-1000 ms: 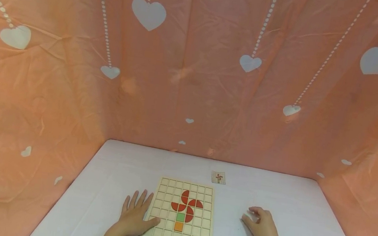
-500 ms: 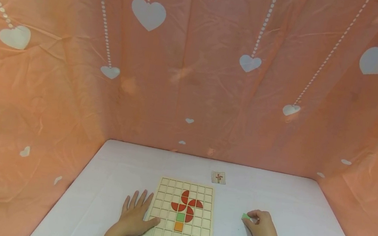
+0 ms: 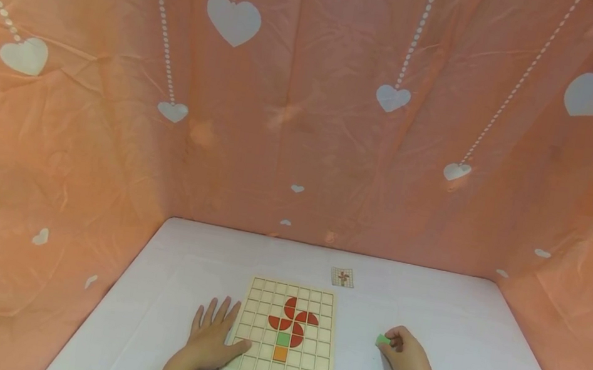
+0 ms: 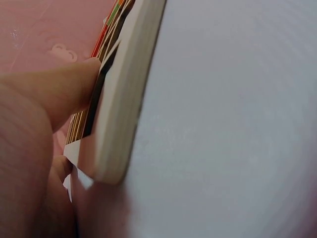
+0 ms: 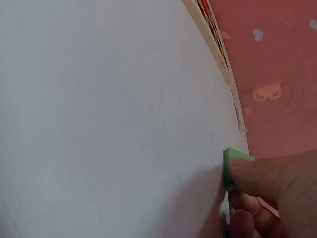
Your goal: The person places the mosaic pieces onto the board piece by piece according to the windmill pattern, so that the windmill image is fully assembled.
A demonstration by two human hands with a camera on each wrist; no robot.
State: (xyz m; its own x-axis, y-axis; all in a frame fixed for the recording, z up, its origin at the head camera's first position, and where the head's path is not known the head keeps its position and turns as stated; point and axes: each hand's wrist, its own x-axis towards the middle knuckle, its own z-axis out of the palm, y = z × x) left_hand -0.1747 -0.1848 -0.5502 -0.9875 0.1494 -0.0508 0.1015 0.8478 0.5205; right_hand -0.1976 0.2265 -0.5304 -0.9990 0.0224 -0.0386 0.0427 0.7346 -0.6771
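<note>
A pale wooden grid board (image 3: 305, 363) lies on the white table. Red quarter-round pieces (image 3: 297, 335) form a pinwheel on it, with a green square (image 3: 283, 339) and an orange square (image 3: 280, 353) in line below. My left hand (image 3: 209, 340) rests flat at the board's left edge, fingers spread on the table and thumb over the board's border; the left wrist view shows that thumb on the rim. Right of the board, my right hand (image 3: 410, 362) pinches a green tile (image 3: 383, 340) between thumb and fingers. In the right wrist view the green tile (image 5: 229, 171) stands near the tabletop.
Behind the board lies a small picture card (image 3: 343, 277) printed with a similar pinwheel on a grid. Orange cloth (image 3: 332, 171) with white hearts hangs around the table's back and sides. The white tabletop (image 3: 197, 247) reaches to the cloth.
A green tile has come into sight in my right fingers, where none showed a second ago. The right hand has shifted slightly left. My left hand and the board stay put.
</note>
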